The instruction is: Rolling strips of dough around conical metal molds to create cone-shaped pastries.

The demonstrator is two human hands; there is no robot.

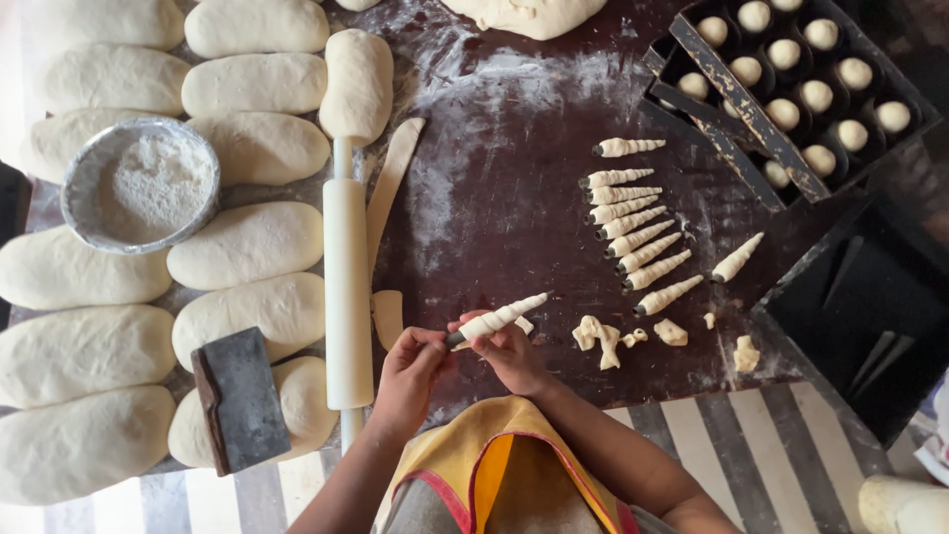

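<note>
Both hands hold a dough-wrapped cone point(497, 318) just above the dark floured table point(494, 178); the left hand point(410, 368) pinches its wide end, the right hand point(509, 351) cradles the middle — fingers closed on it; the dough looks soft, light, easily dented — best held by the stiff end; finished cones point(633, 222) lie nearby.

Seen from above, the left hand point(410, 364) and right hand point(509, 351) grip a dough-wrapped cone point(499, 317) over a floured dark bench point(494, 198). Finished cones point(633, 222) lie in a row to the right, with dough scraps point(598, 336) just below them. A white rolling pin point(348, 287) lies beside long loaves point(247, 247), a foil bowl of flour point(140, 185) and a metal scraper point(240, 400). Upper right, a dark tray point(751, 114) holds dough balls point(786, 111).
</note>
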